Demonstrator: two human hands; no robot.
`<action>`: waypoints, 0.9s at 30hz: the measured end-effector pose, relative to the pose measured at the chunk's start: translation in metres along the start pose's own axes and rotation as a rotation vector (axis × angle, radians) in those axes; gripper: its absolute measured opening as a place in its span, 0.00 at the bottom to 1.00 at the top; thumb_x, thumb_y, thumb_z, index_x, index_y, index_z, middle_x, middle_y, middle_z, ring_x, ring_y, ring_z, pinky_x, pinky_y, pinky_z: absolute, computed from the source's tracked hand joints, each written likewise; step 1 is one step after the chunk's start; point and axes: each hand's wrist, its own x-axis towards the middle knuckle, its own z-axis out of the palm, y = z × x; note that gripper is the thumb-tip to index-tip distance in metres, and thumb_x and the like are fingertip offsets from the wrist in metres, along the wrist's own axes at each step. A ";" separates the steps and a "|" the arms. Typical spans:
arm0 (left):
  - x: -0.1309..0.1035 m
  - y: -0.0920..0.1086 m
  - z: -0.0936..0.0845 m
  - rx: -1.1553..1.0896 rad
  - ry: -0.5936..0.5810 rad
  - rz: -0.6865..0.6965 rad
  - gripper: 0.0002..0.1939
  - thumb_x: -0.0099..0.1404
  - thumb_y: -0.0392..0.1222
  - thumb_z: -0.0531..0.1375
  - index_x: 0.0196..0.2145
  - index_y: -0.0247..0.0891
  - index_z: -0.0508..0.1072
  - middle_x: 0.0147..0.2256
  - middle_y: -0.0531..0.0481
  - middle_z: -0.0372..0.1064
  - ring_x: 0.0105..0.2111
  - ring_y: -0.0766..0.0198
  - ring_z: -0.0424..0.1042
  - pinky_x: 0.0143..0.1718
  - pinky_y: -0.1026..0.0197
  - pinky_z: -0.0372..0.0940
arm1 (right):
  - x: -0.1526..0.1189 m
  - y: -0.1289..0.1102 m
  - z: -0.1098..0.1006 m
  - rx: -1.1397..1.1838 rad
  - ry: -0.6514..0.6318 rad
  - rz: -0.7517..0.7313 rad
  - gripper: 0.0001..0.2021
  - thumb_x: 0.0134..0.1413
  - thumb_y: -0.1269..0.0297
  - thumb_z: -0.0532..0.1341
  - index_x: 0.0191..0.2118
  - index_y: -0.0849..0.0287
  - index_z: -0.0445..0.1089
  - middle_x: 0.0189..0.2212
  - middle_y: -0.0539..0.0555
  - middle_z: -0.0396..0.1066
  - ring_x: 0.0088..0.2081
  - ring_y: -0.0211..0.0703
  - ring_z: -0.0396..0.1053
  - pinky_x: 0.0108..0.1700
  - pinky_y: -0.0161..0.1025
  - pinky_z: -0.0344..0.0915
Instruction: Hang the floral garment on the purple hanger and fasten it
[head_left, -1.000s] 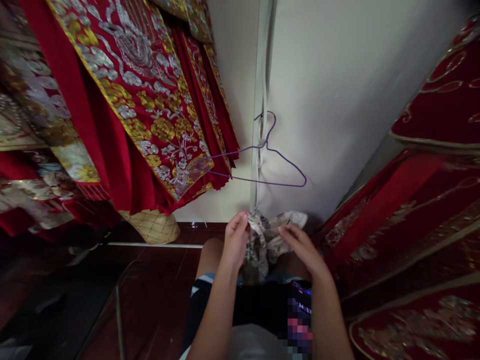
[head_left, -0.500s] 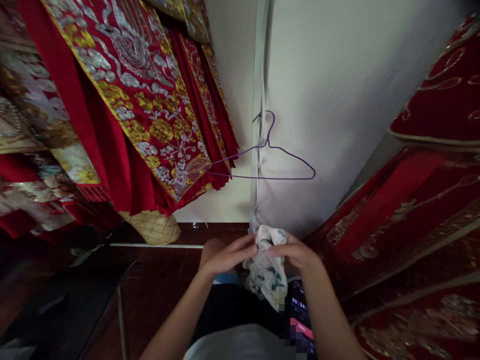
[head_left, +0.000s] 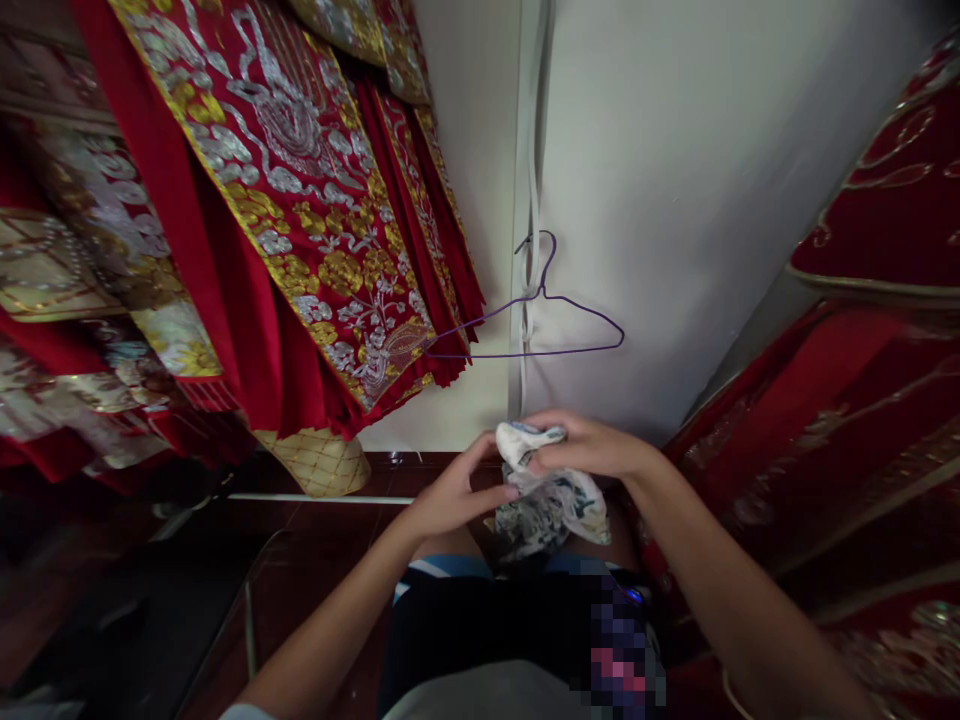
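A crumpled white cloth with a dark green and bluish pattern point(head_left: 551, 505) is bunched up between my two hands, above my lap. My right hand point(head_left: 581, 445) grips its upper part, thumb in front and fingers behind. On the cloth's left edge, my left hand point(head_left: 461, 490) holds on with its thumb across the front; its fingertips are partly hidden behind the fabric. Beyond my hands, a purple wire hanger point(head_left: 570, 300) hangs with nothing on it from a white strap point(head_left: 533, 150) along the wall.
Red garments with gold and silver embroidery point(head_left: 330, 230) hang at the left, overlapping the hanger's left end. More dark red embroidered fabric point(head_left: 840, 420) fills the right side. A partly blurred phone point(head_left: 626, 640) lies on my lap. A thin white bar point(head_left: 322, 498) runs low at left.
Both hands have shifted up slightly with the cloth. My right hand now reaches further over its top, and the cloth's lower end has swung to the right.
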 end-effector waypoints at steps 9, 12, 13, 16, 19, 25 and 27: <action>0.000 -0.011 -0.045 0.634 -0.194 -0.115 0.24 0.66 0.57 0.59 0.21 0.35 0.69 0.19 0.54 0.58 0.22 0.68 0.57 0.27 0.64 0.52 | 0.017 0.019 -0.068 -0.137 0.432 -0.161 0.09 0.34 0.69 0.68 0.29 0.60 0.78 0.26 0.52 0.75 0.29 0.43 0.70 0.31 0.36 0.65; 0.003 -0.010 -0.074 0.844 -0.056 -0.108 0.20 0.66 0.54 0.60 0.22 0.38 0.73 0.20 0.50 0.65 0.25 0.62 0.63 0.34 0.61 0.57 | 0.041 0.031 -0.083 -0.281 0.529 -0.284 0.12 0.38 0.66 0.68 0.34 0.60 0.79 0.35 0.55 0.79 0.39 0.49 0.74 0.45 0.42 0.68; 0.004 -0.008 -0.081 0.872 -0.011 -0.108 0.17 0.65 0.53 0.60 0.25 0.40 0.75 0.24 0.47 0.69 0.28 0.59 0.66 0.38 0.60 0.59 | 0.051 0.036 -0.083 -0.312 0.540 -0.335 0.14 0.41 0.65 0.67 0.39 0.59 0.79 0.40 0.56 0.79 0.44 0.50 0.74 0.51 0.44 0.67; 0.009 -0.003 -0.094 0.903 0.122 -0.152 0.11 0.63 0.51 0.62 0.30 0.43 0.78 0.33 0.44 0.75 0.39 0.52 0.71 0.51 0.55 0.60 | 0.080 0.053 -0.078 -0.334 0.571 -0.398 0.21 0.47 0.61 0.66 0.49 0.59 0.77 0.50 0.58 0.76 0.53 0.50 0.71 0.60 0.47 0.60; 0.011 -0.002 -0.100 0.855 0.270 -0.204 0.07 0.60 0.48 0.64 0.30 0.44 0.79 0.30 0.44 0.74 0.45 0.48 0.71 0.57 0.51 0.57 | 0.095 0.070 -0.073 -0.355 0.538 -0.359 0.17 0.50 0.56 0.65 0.42 0.61 0.78 0.41 0.57 0.79 0.45 0.50 0.73 0.53 0.45 0.65; 0.012 -0.003 -0.099 0.820 0.394 -0.271 0.04 0.59 0.39 0.64 0.34 0.43 0.79 0.39 0.43 0.77 0.47 0.48 0.72 0.56 0.50 0.59 | 0.069 0.078 -0.079 -0.440 0.615 -0.315 0.23 0.54 0.44 0.60 0.25 0.62 0.72 0.20 0.49 0.68 0.25 0.38 0.62 0.28 0.34 0.56; 0.016 0.000 -0.094 0.955 0.341 -0.324 0.07 0.63 0.38 0.60 0.36 0.42 0.78 0.41 0.40 0.76 0.47 0.45 0.73 0.53 0.48 0.62 | 0.054 0.075 -0.085 -0.442 0.651 -0.276 0.23 0.53 0.43 0.61 0.25 0.62 0.72 0.20 0.49 0.67 0.24 0.38 0.61 0.27 0.34 0.55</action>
